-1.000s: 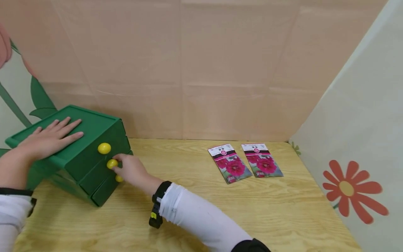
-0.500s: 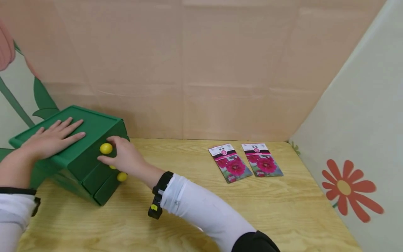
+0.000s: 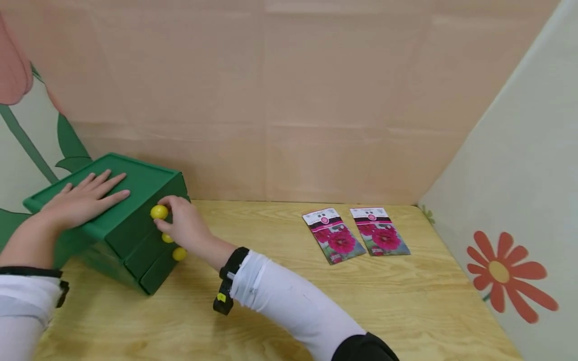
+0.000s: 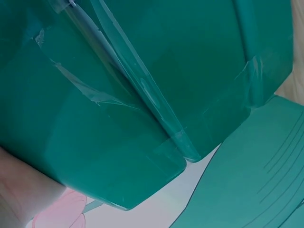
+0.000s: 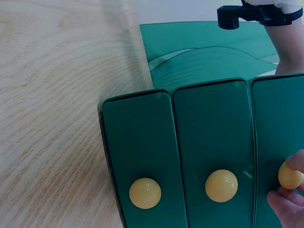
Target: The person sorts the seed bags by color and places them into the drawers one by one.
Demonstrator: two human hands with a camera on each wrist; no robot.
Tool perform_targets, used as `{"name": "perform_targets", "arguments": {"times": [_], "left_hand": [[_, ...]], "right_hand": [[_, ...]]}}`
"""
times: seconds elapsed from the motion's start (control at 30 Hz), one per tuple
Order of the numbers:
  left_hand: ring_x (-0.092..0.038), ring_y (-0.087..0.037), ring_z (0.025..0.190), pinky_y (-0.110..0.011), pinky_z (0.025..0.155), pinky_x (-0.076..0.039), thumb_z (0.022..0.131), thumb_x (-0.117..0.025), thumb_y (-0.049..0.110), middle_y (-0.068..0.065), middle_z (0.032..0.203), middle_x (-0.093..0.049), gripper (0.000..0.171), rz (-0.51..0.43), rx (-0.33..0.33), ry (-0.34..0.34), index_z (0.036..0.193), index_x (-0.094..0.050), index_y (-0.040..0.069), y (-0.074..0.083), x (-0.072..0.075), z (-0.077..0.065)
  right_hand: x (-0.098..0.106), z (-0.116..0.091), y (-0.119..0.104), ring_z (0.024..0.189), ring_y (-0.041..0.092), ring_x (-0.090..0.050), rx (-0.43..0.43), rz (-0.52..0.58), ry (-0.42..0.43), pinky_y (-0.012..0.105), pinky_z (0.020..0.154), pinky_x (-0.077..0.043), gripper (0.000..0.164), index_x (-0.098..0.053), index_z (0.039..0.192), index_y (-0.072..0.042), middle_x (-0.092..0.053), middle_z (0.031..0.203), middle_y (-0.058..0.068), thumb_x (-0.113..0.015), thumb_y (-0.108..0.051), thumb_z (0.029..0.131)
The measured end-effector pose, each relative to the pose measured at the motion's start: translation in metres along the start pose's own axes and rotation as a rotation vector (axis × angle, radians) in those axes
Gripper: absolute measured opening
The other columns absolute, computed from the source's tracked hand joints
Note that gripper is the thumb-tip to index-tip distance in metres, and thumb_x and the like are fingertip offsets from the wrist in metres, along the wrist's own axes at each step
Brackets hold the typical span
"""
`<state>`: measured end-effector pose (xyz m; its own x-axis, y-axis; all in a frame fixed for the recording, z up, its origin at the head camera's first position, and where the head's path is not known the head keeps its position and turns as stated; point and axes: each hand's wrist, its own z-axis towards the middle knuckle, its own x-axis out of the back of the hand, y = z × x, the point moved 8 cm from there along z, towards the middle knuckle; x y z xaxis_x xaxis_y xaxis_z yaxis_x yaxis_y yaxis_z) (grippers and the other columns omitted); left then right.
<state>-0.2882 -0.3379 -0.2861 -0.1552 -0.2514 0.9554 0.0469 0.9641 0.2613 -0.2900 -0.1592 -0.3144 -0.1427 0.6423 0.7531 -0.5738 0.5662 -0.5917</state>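
Partly, the right grip [image 3: 189, 228] hides top knob [image 5: 289, 178].

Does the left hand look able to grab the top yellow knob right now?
Probably not: the right hand has its thumb and finger around the top yellow knob, leaving little room, though the left hand rests nearby on the green cabinet.

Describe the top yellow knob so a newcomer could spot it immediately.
In the head view, a green drawer unit stands at the left of the wooden table. Its front carries the top yellow knob above two lower knobs. Only the top one is pinched by the right hand.
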Motion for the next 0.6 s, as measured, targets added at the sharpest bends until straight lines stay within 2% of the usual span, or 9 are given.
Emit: {"name": "perform_targets", "arguments": {"times": [0.17,0.4,0.6], "left_hand": [[0.014,-0.051,0.142,-0.076,0.104,0.008,0.098,-0.027,0.064,-0.026,0.158,0.011,0.082,-0.025,-0.028,-0.007,0.157,0.001,0.015,0.0019,0.0012,0.0026],[0.014,-0.051,0.142,-0.075,0.105,0.007,0.098,-0.027,0.064,-0.027,0.158,0.011,0.082,-0.02,-0.03,-0.014,0.157,0.001,0.015,-0.0015,-0.0008,0.0033],[0.013,-0.051,0.142,-0.075,0.105,0.008,0.098,-0.028,0.065,-0.026,0.158,0.011,0.082,-0.03,-0.026,-0.016,0.157,0.001,0.015,-0.0001,-0.0013,0.0022]], "right_hand": [[0.0036,0.0021,0.0023,0.095,0.003,-0.055,0.006,0.015,-0.002,0.006,0.079,-0.044,0.036,-0.057,0.125,-0.014,-0.061,0.114,-0.005,-0.066,-0.026,0.093],[0.0052,0.0008,0.0029,0.093,0.003,-0.055,0.015,-0.004,-0.018,0.007,0.077,-0.044,0.035,-0.059,0.124,-0.014,-0.062,0.112,-0.005,-0.068,-0.026,0.092],[0.0053,-0.0008,0.0055,0.094,0.004,-0.056,0.001,0.053,-0.022,0.008,0.079,-0.046,0.035,-0.058,0.124,-0.014,-0.061,0.111,-0.004,-0.068,-0.024,0.092]]}}
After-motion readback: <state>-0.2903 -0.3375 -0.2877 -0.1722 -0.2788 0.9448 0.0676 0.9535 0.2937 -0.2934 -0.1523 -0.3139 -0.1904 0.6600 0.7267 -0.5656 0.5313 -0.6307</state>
